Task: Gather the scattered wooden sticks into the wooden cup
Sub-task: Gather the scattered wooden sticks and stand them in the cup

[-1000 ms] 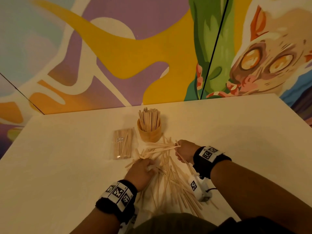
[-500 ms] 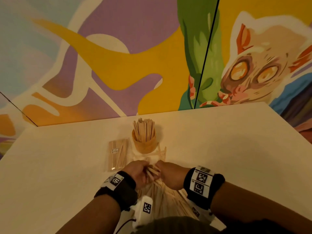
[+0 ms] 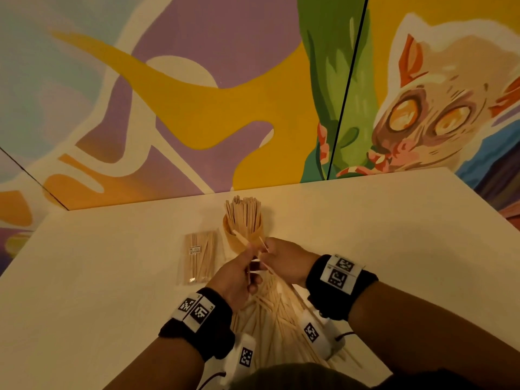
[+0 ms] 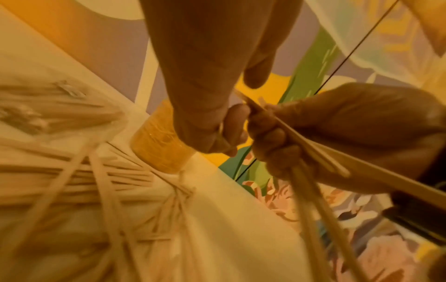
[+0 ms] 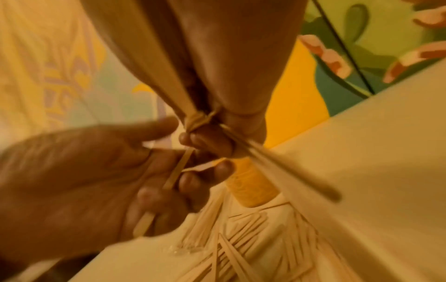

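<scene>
The wooden cup (image 3: 243, 237) stands upright near the table's far edge, packed with upright sticks (image 3: 243, 212). Both hands are raised together just in front of it, above the pile of scattered sticks (image 3: 277, 308). My left hand (image 3: 249, 261) curls its fingers round a couple of sticks (image 5: 178, 169). My right hand (image 3: 267, 253) grips a small bundle of sticks (image 4: 313, 148) that slants down toward my wrist. One stick tip (image 3: 241, 238) pokes up in front of the cup's wall. The cup (image 4: 159, 147) also shows behind the left hand (image 4: 205, 106).
A clear packet of sticks (image 3: 199, 257) lies flat just left of the cup. The white table (image 3: 394, 249) runs wide to the right and left. A painted wall (image 3: 197, 108) rises right behind the cup. The loose pile spreads back to the table's near edge.
The hands, apart on the pile a second ago, came together, lifted off the table with sticks and moved forward to the cup. The head view tilted upward.
</scene>
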`<state>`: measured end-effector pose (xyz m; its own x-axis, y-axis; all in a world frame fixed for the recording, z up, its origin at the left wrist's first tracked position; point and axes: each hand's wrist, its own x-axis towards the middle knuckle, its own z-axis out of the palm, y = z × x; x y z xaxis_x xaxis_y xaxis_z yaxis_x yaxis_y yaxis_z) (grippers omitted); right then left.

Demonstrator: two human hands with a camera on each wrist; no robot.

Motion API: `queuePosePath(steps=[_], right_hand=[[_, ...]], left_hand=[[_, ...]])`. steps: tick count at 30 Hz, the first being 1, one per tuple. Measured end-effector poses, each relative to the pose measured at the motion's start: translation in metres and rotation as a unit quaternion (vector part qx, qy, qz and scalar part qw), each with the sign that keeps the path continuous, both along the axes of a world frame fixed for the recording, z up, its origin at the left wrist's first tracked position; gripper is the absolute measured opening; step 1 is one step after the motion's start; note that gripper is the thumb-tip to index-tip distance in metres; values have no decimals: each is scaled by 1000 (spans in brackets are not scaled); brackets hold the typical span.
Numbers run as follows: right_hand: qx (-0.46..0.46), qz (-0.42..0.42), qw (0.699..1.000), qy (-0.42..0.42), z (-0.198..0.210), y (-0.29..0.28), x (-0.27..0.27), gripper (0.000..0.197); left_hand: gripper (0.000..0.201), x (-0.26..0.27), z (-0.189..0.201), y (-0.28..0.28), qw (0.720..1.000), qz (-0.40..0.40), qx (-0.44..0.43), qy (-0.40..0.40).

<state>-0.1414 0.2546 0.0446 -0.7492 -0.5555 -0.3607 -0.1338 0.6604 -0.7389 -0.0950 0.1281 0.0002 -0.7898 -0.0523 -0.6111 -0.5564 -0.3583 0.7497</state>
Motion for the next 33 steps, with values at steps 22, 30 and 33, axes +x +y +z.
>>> queuePosePath(steps=[22,30,33], right_hand=[[-221,-255,929,-149,-3,-42,-15,32],[-251,-279,913,-160,-6,-50,-29,29],[-216,-270,934,-85,-13,-52,-28,29]], left_hand=[[38,-11,27,-1,982,136,113,-68],[34,-13,23,-10,988,52,128,-75],[38,-17,23,-9,990,30,124,-58]])
